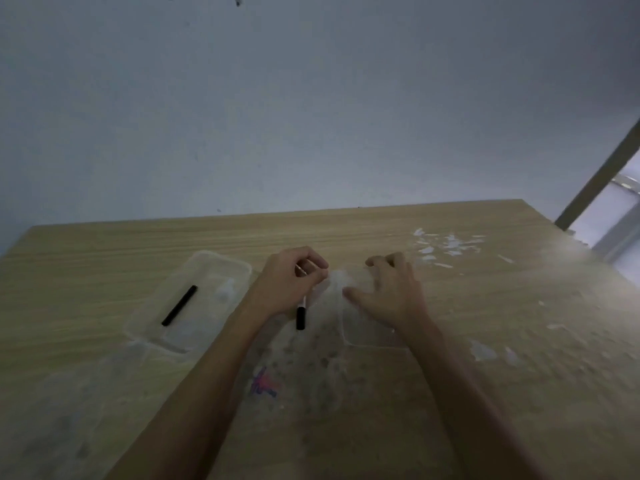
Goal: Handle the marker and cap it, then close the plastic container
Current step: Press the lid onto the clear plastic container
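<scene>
While the left hand (291, 282) curls around the white black-capped marker (300, 311), the right hand (384, 289) spreads on the clear plastic lid (367, 336); that lid could skid across the tabletop (485, 306), away from the clear open plastic container (194, 299).

Desk (346, 233): light wood-grain laminate, matt, surface smeared with whitish residue and peeled flakes, some red-blue ink marks (265, 384). Plastic container (207, 268): clear, slightly cloudy plastic, smooth. Lid (367, 336): same translucent plastic. Marker (300, 315): white plastic barrel, black matt end. Black stick (179, 305) in container: matt plastic. Wall (311, 116): matt paint.
</scene>
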